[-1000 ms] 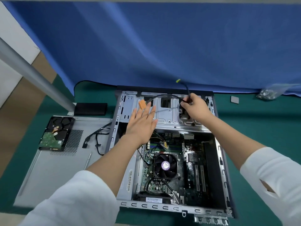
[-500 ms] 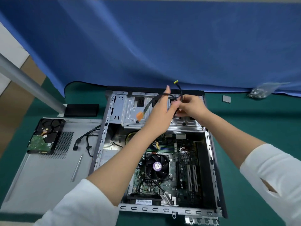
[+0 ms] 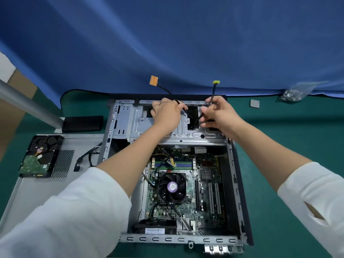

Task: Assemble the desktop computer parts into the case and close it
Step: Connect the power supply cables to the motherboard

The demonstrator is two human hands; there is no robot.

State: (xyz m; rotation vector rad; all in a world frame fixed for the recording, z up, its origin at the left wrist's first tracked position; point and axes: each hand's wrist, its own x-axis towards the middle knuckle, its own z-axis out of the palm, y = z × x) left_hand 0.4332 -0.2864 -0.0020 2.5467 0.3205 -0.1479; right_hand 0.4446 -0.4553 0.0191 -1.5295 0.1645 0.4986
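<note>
My hands (image 3: pixel 167 114) (image 3: pixel 217 114) and two black cables crowd the silver metal drive cage (image 3: pixel 134 123) at the far end of the open grey computer case (image 3: pixel 233 183). Nearer me than the cage, the black round CPU fan (image 3: pixel 172 187) stands up from the green motherboard (image 3: pixel 206 205); right of it, beside the white slots, lies lower open room.

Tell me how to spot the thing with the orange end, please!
Find the open computer case on the green table. Above its far edge, two hands each hold up a black cable. The cable with the orange plug rises from the left hand; its neighbour in the right hand ends in a smaller yellow plug.
</note>
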